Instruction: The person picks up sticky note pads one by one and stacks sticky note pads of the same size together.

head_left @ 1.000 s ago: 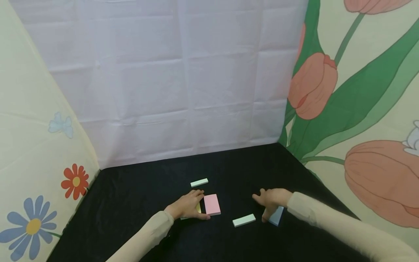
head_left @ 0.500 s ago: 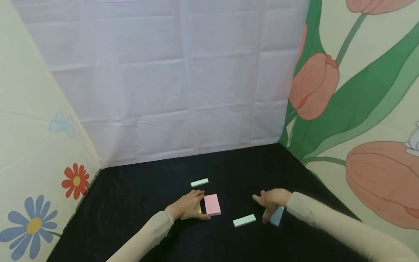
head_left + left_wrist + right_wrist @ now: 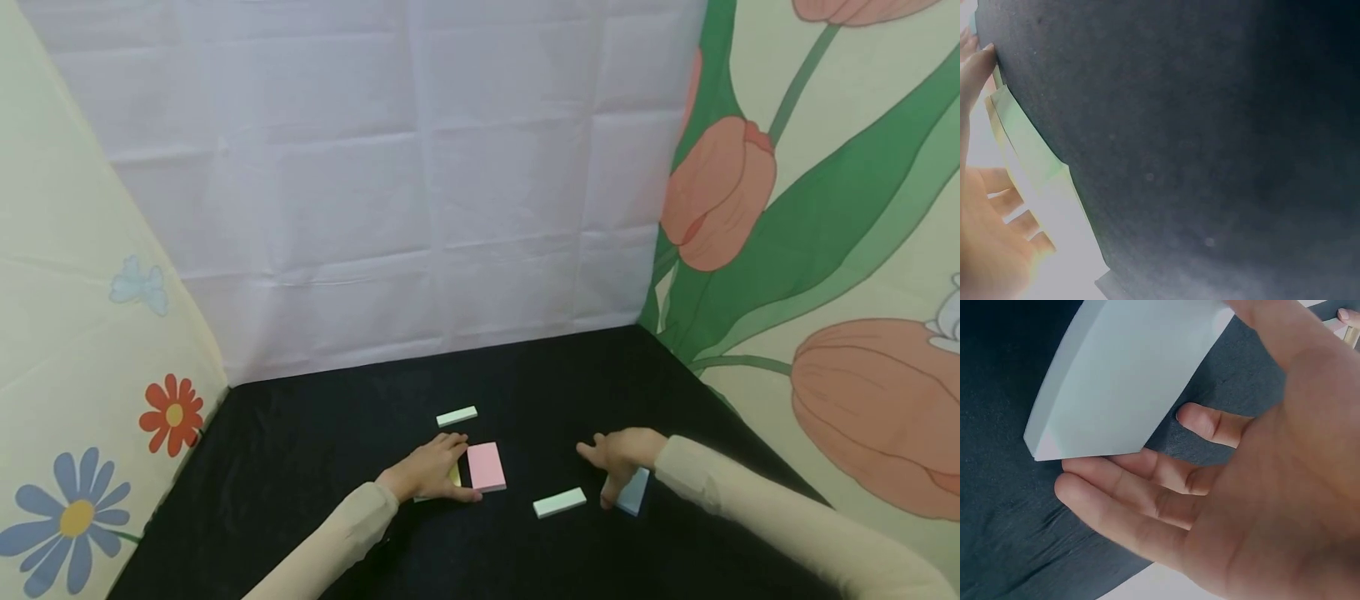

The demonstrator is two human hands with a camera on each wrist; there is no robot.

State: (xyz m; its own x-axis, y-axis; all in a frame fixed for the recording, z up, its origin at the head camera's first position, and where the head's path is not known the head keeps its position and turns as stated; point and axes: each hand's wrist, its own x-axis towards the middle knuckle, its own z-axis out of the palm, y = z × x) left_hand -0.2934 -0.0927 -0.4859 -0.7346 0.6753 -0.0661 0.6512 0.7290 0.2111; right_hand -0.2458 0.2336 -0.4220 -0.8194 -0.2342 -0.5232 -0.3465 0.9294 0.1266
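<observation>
My left hand (image 3: pixel 431 472) lies over a yellow block (image 3: pixel 455 476), fingers and thumb spread around it and most of it hidden. Its thumb reaches the near-left corner of a pink block (image 3: pixel 487 467). The left wrist view shows a pale green-edged block (image 3: pixel 1029 134) between the thumb and the other fingers. My right hand (image 3: pixel 624 454) is over a blue block (image 3: pixel 633 493), partly covering it. In the right wrist view this pale block (image 3: pixel 1110 381) has the loosely bent fingertips at its end and the thumb at its side.
A pale green strip-shaped block (image 3: pixel 559 503) lies between the hands, nearer the front. Another pale green strip (image 3: pixel 457 417) lies beyond my left hand. The black tabletop (image 3: pixel 337 433) ends at a white sheet (image 3: pixel 427 208), with flower-printed cloths (image 3: pixel 825 275) at the sides.
</observation>
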